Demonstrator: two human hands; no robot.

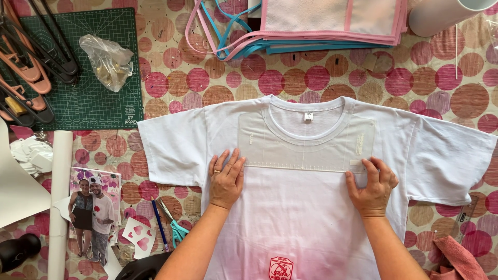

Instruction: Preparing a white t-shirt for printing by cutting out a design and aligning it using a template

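A white T-shirt [311,207] lies flat, collar away from me, with a pink fade toward its hem and a small red emblem [280,268] near the bottom. A clear plastic alignment guide [306,148] rests across the chest just under the collar. My left hand [226,179] lies flat with fingers spread, fingertips at the guide's lower left corner. My right hand [371,185] presses at the guide's lower right corner, fingers apart. Neither hand grips anything.
The table wears a pink and brown dotted cloth [218,78]. A green cutting mat [93,98] carries hangers [31,67] and a plastic bag [108,59]. Folded pink and blue bags [321,26] lie at the back. A photo cutout [93,212], scissors [174,223] and pen [160,224] sit left.
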